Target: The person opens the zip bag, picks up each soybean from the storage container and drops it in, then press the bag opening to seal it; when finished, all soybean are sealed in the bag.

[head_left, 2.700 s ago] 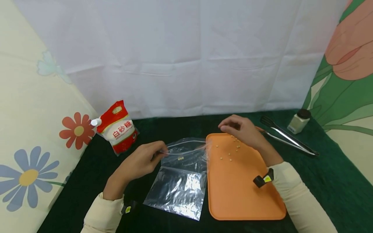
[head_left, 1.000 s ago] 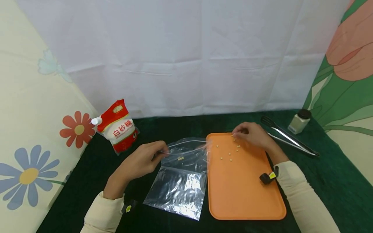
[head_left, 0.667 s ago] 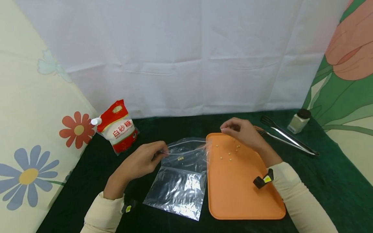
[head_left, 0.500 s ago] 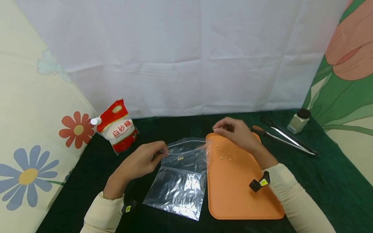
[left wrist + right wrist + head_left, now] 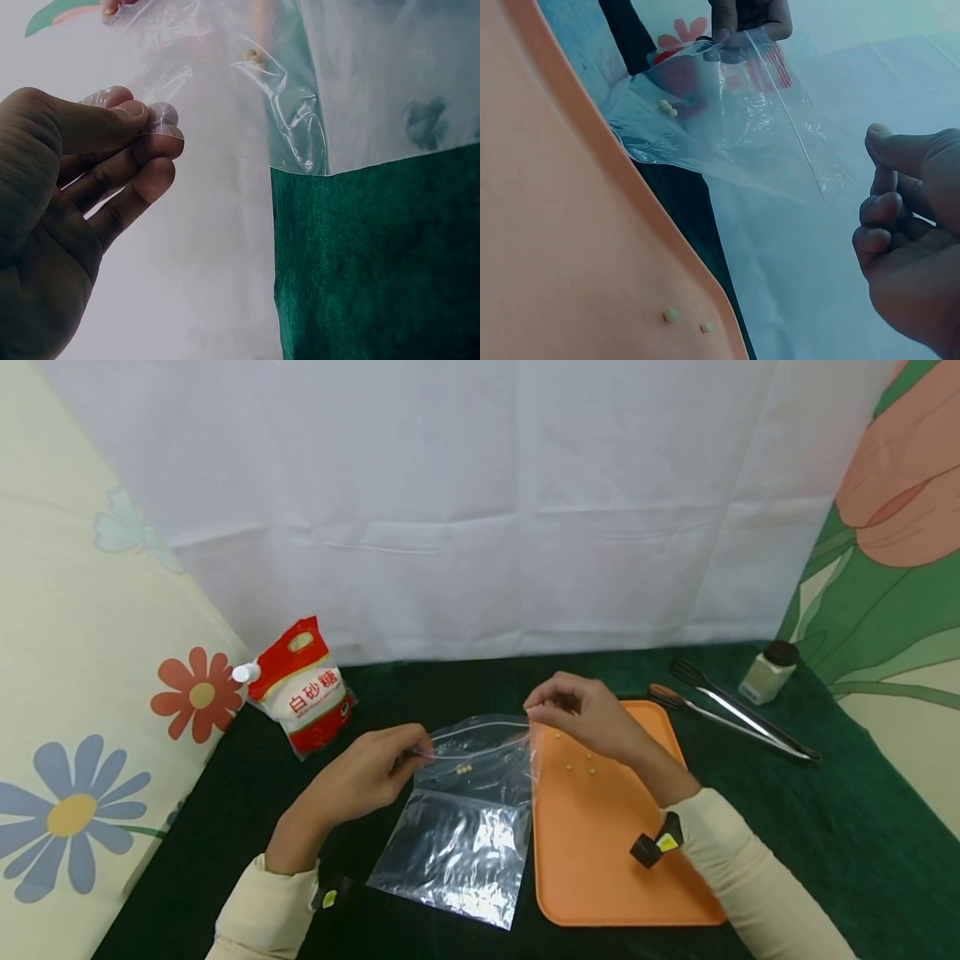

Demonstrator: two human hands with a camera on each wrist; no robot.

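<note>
My left hand pinches the left edge of a clear zip-lock bag at its mouth, thumb against fingers. The bag lies on the dark green cloth, its mouth parted. Inside sit several small round pale-yellow beans. At the mouth's right corner is my right hand, thumb and index finger pinching another such bean, seen at the fingertips in the left wrist view. Beneath that hand, the orange tray carries several loose beans; the hand and forearm hide part of its far end.
A red and white bag of sugar with a white spout stands at the back left. Metal tongs lie right of the tray, beside a small jar with a black lid. A white cloth hangs behind.
My right hand has come down to the tray's far end, taken a bean, then lifted and moved left to the bag's mouth. The left hand has kept its hold on the bag.
</note>
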